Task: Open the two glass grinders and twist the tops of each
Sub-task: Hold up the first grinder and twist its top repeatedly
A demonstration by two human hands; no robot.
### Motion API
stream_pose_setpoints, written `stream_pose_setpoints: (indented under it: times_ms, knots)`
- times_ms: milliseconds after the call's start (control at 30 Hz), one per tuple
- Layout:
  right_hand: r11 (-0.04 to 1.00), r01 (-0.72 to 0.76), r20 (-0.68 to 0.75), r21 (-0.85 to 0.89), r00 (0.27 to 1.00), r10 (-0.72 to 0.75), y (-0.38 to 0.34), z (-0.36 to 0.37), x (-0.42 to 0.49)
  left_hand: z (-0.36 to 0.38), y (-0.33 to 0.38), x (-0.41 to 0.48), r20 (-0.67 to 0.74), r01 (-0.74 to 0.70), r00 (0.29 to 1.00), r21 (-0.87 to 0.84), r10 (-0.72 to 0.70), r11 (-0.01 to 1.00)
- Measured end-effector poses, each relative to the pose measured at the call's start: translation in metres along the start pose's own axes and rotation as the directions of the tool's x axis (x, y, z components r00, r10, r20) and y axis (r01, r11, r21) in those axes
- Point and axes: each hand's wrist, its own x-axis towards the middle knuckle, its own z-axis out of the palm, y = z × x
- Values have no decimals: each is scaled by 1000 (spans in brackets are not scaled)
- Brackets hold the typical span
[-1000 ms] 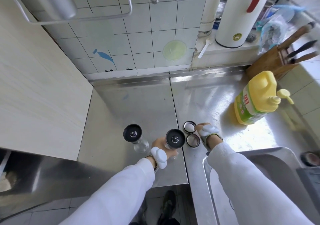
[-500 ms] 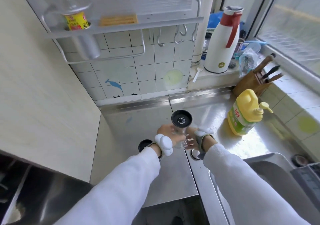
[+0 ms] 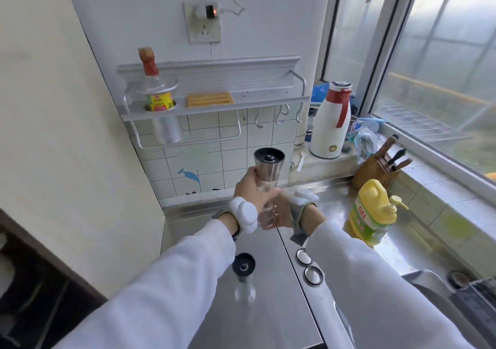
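Lifted higher: one grinder [image 3: 269, 167]; left hand [image 3: 251, 191] grips it, right hand [image 3: 284, 210] seemingly too; second grinder [image 3: 243, 267], two caps [image 3: 303, 256] on counter [image 3: 268, 311].

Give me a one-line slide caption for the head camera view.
Left hand and right hand hold a glass grinder above the steel counter; the second grinder and two loose caps sit below.

Clear glass grinder with black top and steel collar [image 3: 268, 170]: raised, near upright, gripped round the glass. Matching second grinder [image 3: 243, 277]: standing upright below. Two round caps [image 3: 303, 256]: off, lying side by side.
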Motion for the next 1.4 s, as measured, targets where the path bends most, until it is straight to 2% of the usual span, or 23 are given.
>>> stream_pose_setpoints:
  times_ms: [200,333,400,500,567,700,800,867,933,1033,1100,1267,1400]
  knots:
    - [1000,-5,18,14,1000,4,-23,15,-1,-31,15,6,-39,-70,997,-147,65,987]
    - [1000,1,12,5,1000,-2,-30,23,-5,-43,19,6,-71,-134,990,-165,123,977]
    - [997,27,-42,-69,999,-30,-35,30,-13,-47,20,4,-79,-158,986,-159,147,974]
    - [946,127,-145,-298,974,-177,-51,33,-25,-50,23,4,-93,-165,984,-147,152,975]
    - [904,212,-131,-371,952,-277,-69,29,-30,-52,21,7,-102,-156,984,-130,143,979]
    - [873,365,-120,-324,899,-421,-111,20,-49,-56,19,15,-124,-113,988,-165,94,980]
    - [792,527,-131,-309,801,-584,-135,18,-60,-59,18,22,-143,-73,989,-181,48,981]
    - [729,568,-106,-381,757,-645,-145,23,-67,-60,17,28,-150,-70,988,-173,44,982]
    - [647,543,-66,-536,737,-673,-154,27,-69,-61,17,33,-163,-74,986,-168,46,983]
    - [429,386,7,-817,749,-662,-164,29,-69,-59,22,38,-194,-80,980,-157,49,984]
    - [309,306,27,-901,747,-664,-168,31,-71,-58,25,41,-223,-79,974,-153,44,985]
    - [186,182,5,-965,729,-684,-177,36,-71,-52,37,45,-255,-85,966,-138,47,987]
    - [130,153,23,-980,728,-686,-184,33,-76,-46,42,48,-272,-87,961,-134,47,987]
